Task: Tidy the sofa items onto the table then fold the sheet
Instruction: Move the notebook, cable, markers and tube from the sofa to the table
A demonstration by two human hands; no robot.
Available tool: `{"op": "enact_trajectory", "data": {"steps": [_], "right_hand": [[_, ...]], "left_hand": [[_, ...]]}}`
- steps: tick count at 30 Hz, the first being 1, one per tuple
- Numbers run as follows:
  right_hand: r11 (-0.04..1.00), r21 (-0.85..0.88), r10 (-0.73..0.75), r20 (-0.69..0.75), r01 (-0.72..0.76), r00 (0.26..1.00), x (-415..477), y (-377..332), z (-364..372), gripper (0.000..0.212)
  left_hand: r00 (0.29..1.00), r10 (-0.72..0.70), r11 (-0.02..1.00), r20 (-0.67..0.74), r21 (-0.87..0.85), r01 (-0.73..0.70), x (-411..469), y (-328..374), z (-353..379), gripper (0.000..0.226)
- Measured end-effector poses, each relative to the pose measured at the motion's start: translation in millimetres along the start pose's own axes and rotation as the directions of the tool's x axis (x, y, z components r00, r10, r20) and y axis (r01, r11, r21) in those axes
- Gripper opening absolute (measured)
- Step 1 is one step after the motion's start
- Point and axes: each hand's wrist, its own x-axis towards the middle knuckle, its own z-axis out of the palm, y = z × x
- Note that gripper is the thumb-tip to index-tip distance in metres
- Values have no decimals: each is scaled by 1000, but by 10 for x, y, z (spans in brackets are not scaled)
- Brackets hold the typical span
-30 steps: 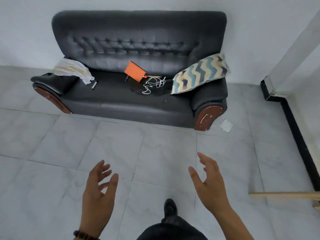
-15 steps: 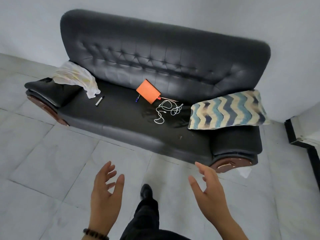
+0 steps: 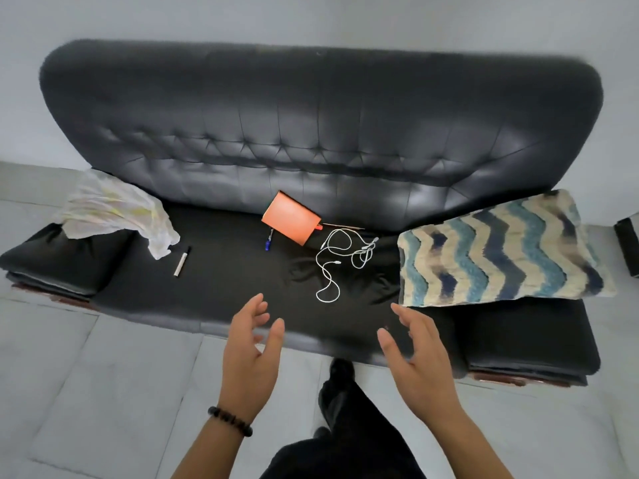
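Hands reach forward over the sofa's front edge: your left hand and right hand face each other, fingers loosely spread, holding nothing. Ahead on the seat lie the orange notebook and white cable (the crumpled sheet drapes the left armrest).
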Motion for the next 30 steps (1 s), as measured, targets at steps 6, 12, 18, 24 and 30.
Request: {"op": "enact_trajectory", "data": {"steps": [6,12,18,24,30], "right_hand": [[998,-42,47,47,-45,998,1245,-68,339,38],[992,-65,110,84,-104,990,2267,146,1002,39],[964,-178,223,135,-198,965,3172,1204,2104,41],[911,-400,158,111,-101,981,3980,2335,3123,52],[757,-645,149,13,-106,989,4757,3113,3597,94]], "left_hand": [[994,-65,997,92,41,62,1168,-61,263,41],[981,-154,987,122,56,148,2273,-585,699,38],[955,-257,966,148,60,251,3339,-1918,1632,36],[983,-116,986,140,132,98,4300,-3065,2519,45],[982,161,930,-104,350,-115,5327,-3593,2780,76]]}}
